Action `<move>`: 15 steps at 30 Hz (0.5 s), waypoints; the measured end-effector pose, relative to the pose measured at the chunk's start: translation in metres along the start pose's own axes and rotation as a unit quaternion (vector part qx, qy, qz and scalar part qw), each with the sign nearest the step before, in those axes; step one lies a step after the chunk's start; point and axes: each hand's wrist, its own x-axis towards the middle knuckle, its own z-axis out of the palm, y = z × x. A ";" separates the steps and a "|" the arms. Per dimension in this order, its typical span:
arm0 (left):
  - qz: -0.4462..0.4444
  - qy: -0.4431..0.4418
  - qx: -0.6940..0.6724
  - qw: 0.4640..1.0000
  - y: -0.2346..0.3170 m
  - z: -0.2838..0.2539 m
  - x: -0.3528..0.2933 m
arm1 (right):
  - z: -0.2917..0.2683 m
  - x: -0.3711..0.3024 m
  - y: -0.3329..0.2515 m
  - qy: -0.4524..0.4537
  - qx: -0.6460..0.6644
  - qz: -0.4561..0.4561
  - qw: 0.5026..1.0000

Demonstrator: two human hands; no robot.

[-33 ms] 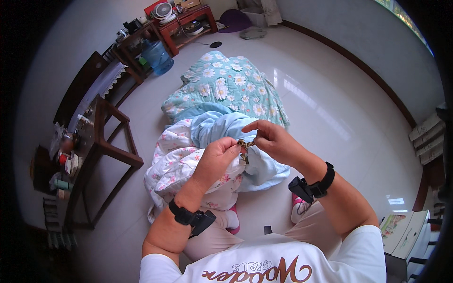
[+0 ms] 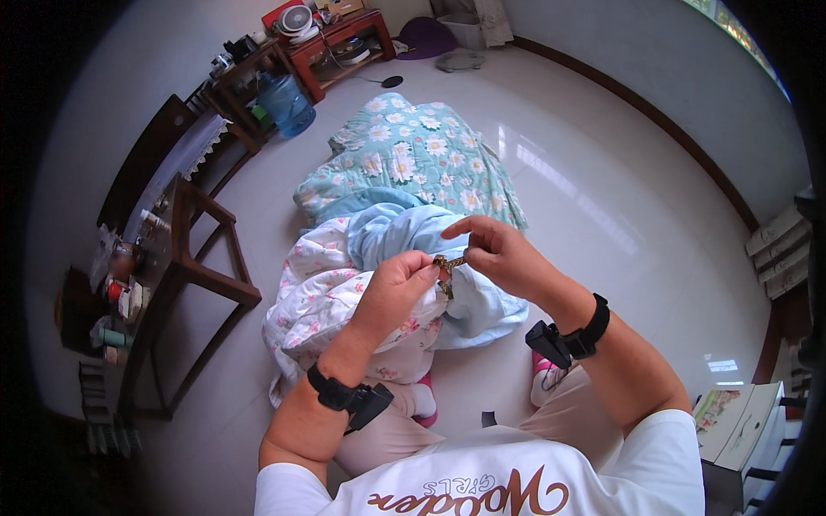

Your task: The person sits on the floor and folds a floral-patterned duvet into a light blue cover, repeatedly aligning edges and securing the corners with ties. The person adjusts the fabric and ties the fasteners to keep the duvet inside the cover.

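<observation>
Chain (image 2: 455, 262) between both hands (image 2: 403, 279)

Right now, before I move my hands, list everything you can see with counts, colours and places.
Chain-like piece: one, gold and dark, between both hands
Daisy quilt: one, green, floor ahead
Plain cloth: one, light blue, against the quilt
Floral cloth: one, white and pink, nearer left
Table: one, dark brown, left
Small clutter: too blurred to count, mixed colours, on the table
Water bottle: one, blue, far left floor
Stand: one, red-brown, far wall
Fan: one, whitish, on the stand
Box: one, pale, lower right
Wrist straps: two, black, one per arm
Left hand: one, bare, pinching the piece
Right hand: one, bare, at its right end
</observation>
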 end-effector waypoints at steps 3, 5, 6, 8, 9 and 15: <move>-0.012 -0.023 0.056 0.998 0.000 0.001 0.001 | -0.007 0.006 0.001 0.021 -0.058 -0.008 0.998; -0.014 -0.024 0.034 0.999 0.001 0.003 0.002 | -0.011 0.010 0.003 0.028 -0.046 -0.005 0.999; -0.019 -0.026 0.025 0.999 0.001 0.003 0.002 | -0.012 0.011 0.004 0.029 -0.028 0.002 0.999; -0.023 -0.026 0.014 0.999 0.001 0.003 0.002 | -0.015 0.013 0.006 0.035 0.006 0.018 0.999; -0.024 -0.027 0.007 0.999 0.002 0.003 0.001 | -0.016 0.013 0.006 0.040 0.022 0.025 0.999; 0.005 -0.009 0.008 1.000 0.003 0.002 -0.001 | -0.045 0.015 -0.003 0.116 0.150 0.084 0.978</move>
